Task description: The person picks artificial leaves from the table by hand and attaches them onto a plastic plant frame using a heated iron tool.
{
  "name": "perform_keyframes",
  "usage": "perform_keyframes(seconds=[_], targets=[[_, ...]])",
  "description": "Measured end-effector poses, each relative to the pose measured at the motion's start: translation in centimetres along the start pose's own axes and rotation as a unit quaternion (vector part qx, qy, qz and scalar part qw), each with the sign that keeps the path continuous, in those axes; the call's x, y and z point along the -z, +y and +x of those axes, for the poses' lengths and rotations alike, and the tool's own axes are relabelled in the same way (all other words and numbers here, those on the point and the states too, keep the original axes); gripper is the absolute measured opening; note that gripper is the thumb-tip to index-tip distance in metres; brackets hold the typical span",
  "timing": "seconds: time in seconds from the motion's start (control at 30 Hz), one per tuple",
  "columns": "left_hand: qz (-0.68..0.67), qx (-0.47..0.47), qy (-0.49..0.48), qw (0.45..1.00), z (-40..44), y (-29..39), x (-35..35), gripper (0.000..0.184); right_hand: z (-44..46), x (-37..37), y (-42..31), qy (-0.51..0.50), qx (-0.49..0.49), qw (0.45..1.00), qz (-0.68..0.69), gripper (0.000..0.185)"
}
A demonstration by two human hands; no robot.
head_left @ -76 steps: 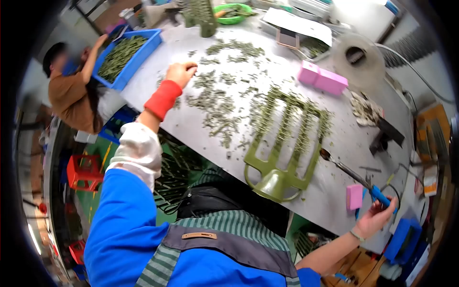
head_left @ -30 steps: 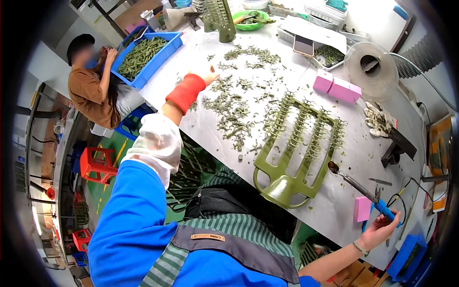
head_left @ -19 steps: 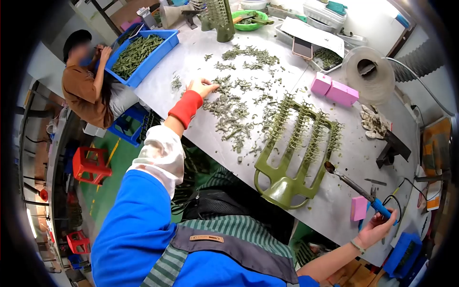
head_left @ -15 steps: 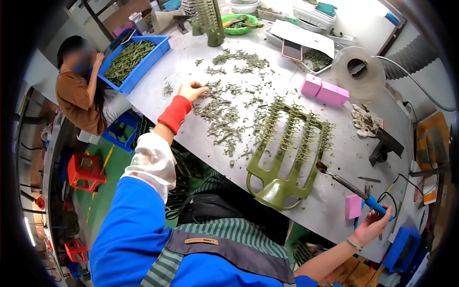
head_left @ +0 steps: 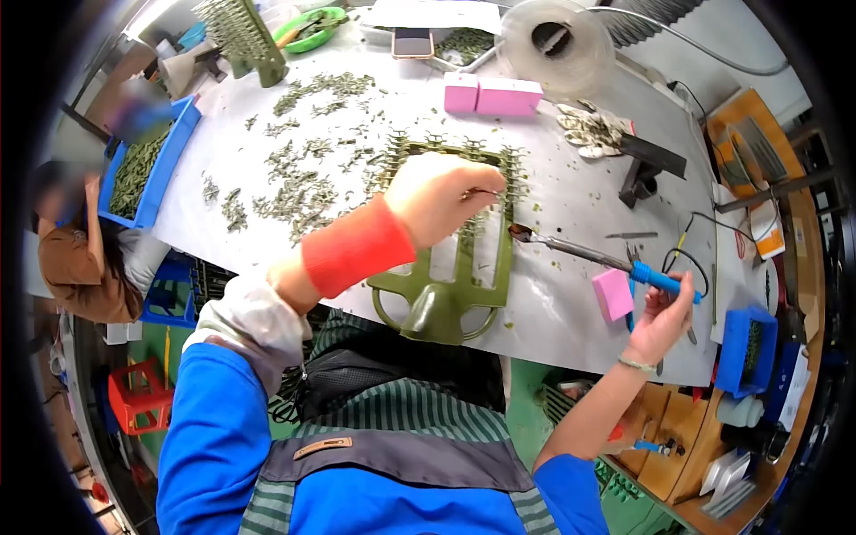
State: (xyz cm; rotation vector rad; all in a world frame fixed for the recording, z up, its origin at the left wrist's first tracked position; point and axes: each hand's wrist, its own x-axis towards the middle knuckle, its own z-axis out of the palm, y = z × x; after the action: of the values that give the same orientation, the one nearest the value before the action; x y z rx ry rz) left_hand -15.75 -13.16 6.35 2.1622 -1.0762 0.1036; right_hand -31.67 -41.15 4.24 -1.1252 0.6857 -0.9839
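Note:
My left hand (head_left: pixel 446 198), with a red cuff at the wrist, is over the green pronged frame (head_left: pixel 437 312). Its fingers are pinched; a small dark bit shows at the fingertips, too small to name. Small green branching pieces stud the frame's prongs, partly hidden by this hand. My right hand (head_left: pixel 662 319) grips the blue handle of a soldering iron (head_left: pixel 580 252). The iron's dark, brown-coated tip points left, beside the frame's right prong. Loose small green pieces (head_left: pixel 299 192) lie scattered on the table (head_left: pixel 553 330) left of the frame.
Pink blocks (head_left: pixel 508 96) stand behind the frame, another pink block (head_left: pixel 613 294) below the iron. A dirty glove (head_left: pixel 588 129) and black stand (head_left: pixel 651 165) are at right. A blue bin (head_left: pixel 174 156) of green pieces stands left, near a seated person (head_left: pixel 85 259).
My left hand has moved right, from the loose pieces to above the frame, fingers pinched. The view has turned right. My right hand still holds the soldering iron by the frame.

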Motion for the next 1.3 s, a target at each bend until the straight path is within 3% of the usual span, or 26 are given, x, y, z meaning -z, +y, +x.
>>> perform_keyframes(seconds=[0.13, 0.57, 0.6, 0.73, 0.83, 0.87, 0.9, 0.93, 1.0, 1.07, 1.17, 1.23, 1.3], targets=[[0.121, -0.07, 0.016, 0.99, 1.5, 0.1, -3.4, 0.012, 0.5, 0.4, 0.9, -0.014, -0.008, 0.999, 0.027, 0.028], [0.156, -0.069, -0.045, 0.984, 2.6, -1.5, -5.9, 0.011, 1.3, 0.5, 2.3, 0.003, -0.027, 0.999, 0.04, 0.026], [0.166, -0.066, -0.016, 0.984, 2.5, -1.7, -6.1, 0.009, 1.2, 0.4, 1.7, 0.052, -0.015, 0.999, 0.006, 0.026], [0.166, -0.09, -0.004, 0.982, 2.2, -1.9, -5.6, 0.014, 1.3, 1.3, 0.7, 0.021, -0.014, 1.0, -0.013, 0.028], [-0.002, -0.051, 0.023, 0.998, 1.6, -2.2, -0.4, 0.012, 0.5, 1.3, 0.0, -0.005, 0.004, 1.0, -0.003, 0.031], [-0.093, -0.003, 0.069, 0.993, 1.2, -3.4, 1.5, 0.015, 0.5, 1.4, -0.1, -0.002, 0.006, 1.0, -0.001, 0.031], [-0.122, 0.112, 0.072, 0.984, 0.1, -4.6, 4.2, 0.019, 0.5, 1.6, -0.1, 0.002, 0.007, 1.0, 0.001, 0.031], [-0.054, 0.114, 0.079, 0.989, -1.1, -8.3, 6.4, 0.019, 0.5, 1.8, -0.1, -0.002, 0.007, 1.0, 0.003, 0.031], [0.084, 0.235, 0.1, 0.963, -4.3, -13.6, 11.1, 0.018, 0.5, 2.1, -0.1, -0.014, 0.004, 1.0, 0.012, 0.03], [0.21, 0.279, 0.079, 0.934, -8.4, -18.0, 13.9, 0.015, 0.5, 2.0, -0.1, -0.007, 0.003, 1.0, 0.016, 0.03], [0.263, 0.327, 0.051, 0.906, -13.2, -23.5, 15.4, 0.027, 0.3, 2.0, -0.2, 0.0, 0.003, 1.0, 0.017, 0.029], [0.278, 0.308, 0.054, 0.908, -14.0, -24.4, 14.3, 0.033, 0.0, 1.9, -0.4, 0.012, -0.008, 1.0, 0.025, 0.028], [0.269, 0.256, 0.062, 0.926, -14.1, -24.3, 13.2, 0.054, 0.1, 2.2, -0.4, 0.008, 0.0, 1.0, 0.024, 0.028]])
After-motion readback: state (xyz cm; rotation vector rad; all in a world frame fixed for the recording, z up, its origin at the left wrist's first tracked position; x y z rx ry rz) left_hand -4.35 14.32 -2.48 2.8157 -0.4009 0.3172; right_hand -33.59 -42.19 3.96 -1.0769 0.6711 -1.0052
